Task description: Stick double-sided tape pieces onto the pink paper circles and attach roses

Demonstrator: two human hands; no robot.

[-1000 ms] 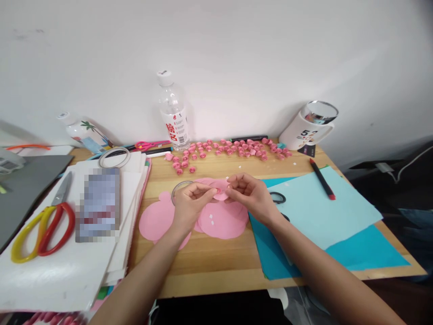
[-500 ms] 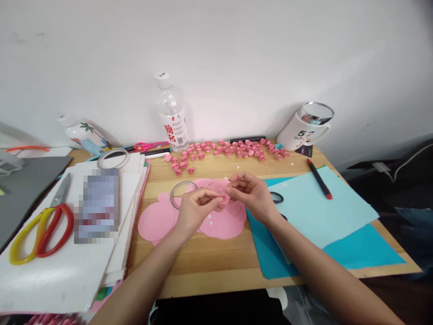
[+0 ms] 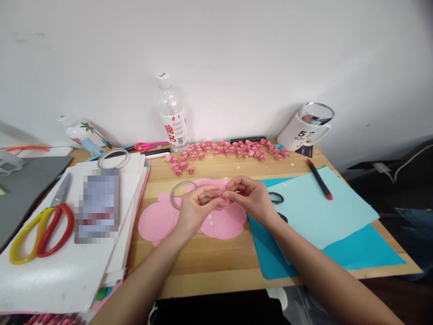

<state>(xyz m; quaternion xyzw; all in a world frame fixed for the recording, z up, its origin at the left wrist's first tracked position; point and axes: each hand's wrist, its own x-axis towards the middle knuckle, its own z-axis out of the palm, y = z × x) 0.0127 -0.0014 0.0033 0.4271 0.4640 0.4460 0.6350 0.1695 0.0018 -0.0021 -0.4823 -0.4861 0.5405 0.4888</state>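
Your left hand [image 3: 194, 210] and right hand [image 3: 250, 198] meet fingertip to fingertip, both pinched on a small pink roll [image 3: 223, 199], which sits between them just above the pink circles [image 3: 225, 222] lying on the table [image 3: 209, 264]. A clear ring [image 3: 173, 197] lies just beside your left hand, partly on the circles, and blue sheets [image 3: 321, 207] lie under your right wrist with a red pen [image 3: 320, 179] on them. Further back, a scatter of rosettes [image 3: 233, 151] runs along the table from the bottle [image 3: 172, 117] toward the mug [image 3: 306, 126].
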